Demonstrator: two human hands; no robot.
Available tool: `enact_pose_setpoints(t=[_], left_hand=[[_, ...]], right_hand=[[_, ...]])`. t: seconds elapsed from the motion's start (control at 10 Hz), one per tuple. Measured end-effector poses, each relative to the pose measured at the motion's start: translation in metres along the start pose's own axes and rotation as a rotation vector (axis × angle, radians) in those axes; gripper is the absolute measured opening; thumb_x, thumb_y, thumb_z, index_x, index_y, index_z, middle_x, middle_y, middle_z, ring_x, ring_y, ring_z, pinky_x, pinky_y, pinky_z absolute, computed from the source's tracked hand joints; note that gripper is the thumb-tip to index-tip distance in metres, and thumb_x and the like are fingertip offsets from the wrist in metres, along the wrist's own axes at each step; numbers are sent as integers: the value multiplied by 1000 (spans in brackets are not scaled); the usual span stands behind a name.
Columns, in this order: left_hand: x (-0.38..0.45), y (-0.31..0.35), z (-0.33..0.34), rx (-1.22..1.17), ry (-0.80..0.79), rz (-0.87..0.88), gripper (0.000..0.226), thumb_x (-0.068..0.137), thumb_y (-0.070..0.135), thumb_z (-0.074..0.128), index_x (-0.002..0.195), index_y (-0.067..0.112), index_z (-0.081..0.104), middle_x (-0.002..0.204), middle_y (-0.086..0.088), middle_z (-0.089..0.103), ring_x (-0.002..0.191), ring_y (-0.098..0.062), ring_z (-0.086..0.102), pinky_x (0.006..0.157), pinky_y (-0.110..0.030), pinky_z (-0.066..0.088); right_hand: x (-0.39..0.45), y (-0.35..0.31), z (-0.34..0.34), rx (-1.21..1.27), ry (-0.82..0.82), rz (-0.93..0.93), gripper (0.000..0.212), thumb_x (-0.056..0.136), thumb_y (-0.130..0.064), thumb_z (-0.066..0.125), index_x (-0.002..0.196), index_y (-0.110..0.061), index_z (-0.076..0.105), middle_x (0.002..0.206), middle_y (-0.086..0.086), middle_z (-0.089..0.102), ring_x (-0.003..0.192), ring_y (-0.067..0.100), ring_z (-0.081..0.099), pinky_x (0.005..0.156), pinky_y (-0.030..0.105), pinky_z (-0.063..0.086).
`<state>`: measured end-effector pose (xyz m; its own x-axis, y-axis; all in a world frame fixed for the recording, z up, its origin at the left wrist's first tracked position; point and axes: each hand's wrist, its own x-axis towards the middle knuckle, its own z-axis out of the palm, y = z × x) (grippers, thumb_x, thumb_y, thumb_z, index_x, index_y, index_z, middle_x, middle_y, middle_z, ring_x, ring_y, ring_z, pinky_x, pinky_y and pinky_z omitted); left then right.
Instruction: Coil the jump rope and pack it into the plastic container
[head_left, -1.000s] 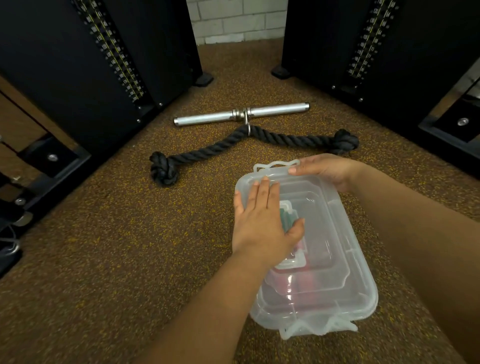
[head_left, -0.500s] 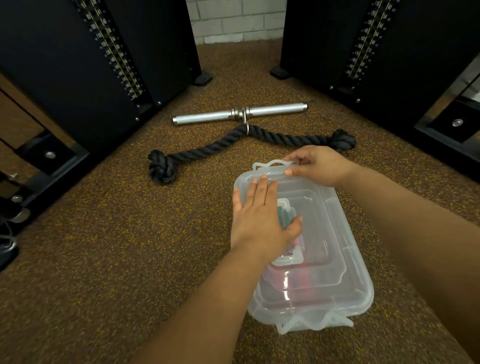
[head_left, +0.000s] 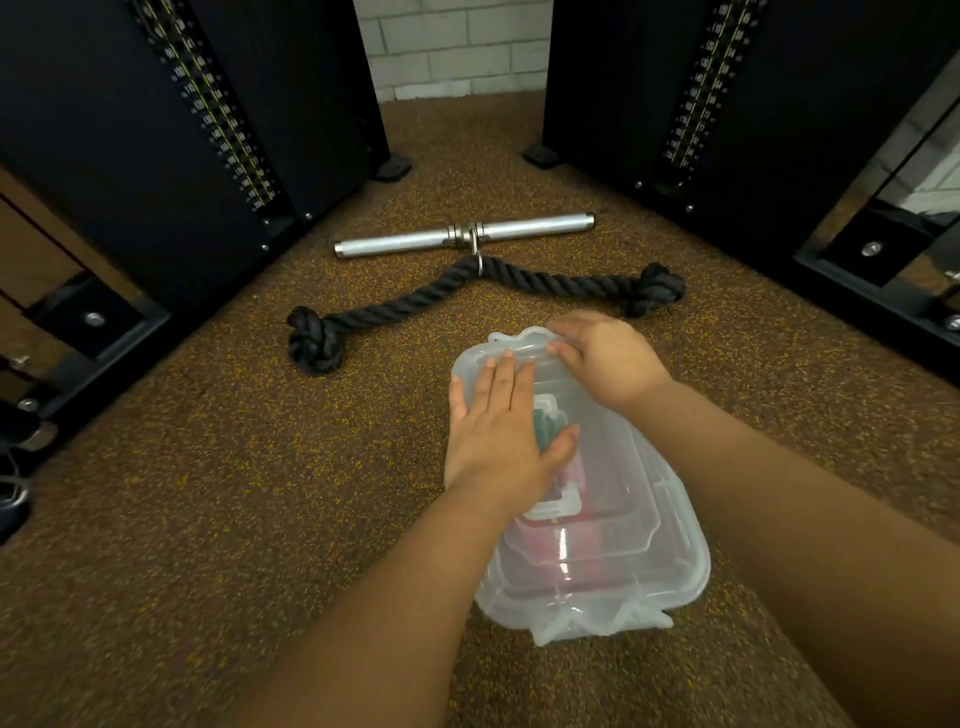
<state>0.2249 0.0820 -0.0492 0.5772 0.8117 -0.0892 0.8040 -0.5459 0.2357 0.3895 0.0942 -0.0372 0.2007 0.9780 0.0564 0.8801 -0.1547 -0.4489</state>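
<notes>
A clear plastic container (head_left: 670, 561) with its lid on sits on the speckled brown floor in front of me. Red and teal shapes show blurred through the lid; I cannot make out the jump rope itself. My left hand (head_left: 501, 431) lies flat on the lid with straight fingers, thumb toward the middle. My right hand (head_left: 602, 353) is at the container's far end, its fingers curled over the far latch tab (head_left: 514, 340). The near latch (head_left: 602, 621) hangs at the front end.
A thick black knotted rope attachment (head_left: 415, 306) and a chrome bar handle (head_left: 462, 240) lie on the floor just beyond the container. Black weight-stack machines (head_left: 171, 130) stand at left and right (head_left: 753, 104). A white brick wall is at the back.
My right hand has slid from the lid's far right corner onto the far latch tab and curled over it. My left hand stays flat on the lid.
</notes>
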Motion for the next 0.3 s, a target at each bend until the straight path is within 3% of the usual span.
enact_pose_setpoints(t=[0.1,0.2,0.3], left_hand=[[-3,-1,-8,-18,-101,4,77,93,59,26,153,19,-4,161,-1,-13,147,-17,-17,117,-46,-14],[-9,-3,-31,-89,-196,-4,66,96,42,38,152,17,12,162,-4,-2,149,-22,-3,120,-41,1],[-28,-1,-56,-143,-210,18,46,94,31,45,137,15,46,149,-9,38,135,-26,37,111,-34,31]], right_hand=[[-10,-15,2,-63,19,-8,34,94,-13,48,124,-5,59,132,15,58,120,34,52,100,40,40],[-15,-30,-4,-114,-65,8,28,92,-11,45,112,-7,64,114,16,66,105,33,61,90,41,48],[-34,-45,-8,-102,-214,42,26,94,-15,41,91,-14,66,96,11,70,89,29,65,78,36,52]])
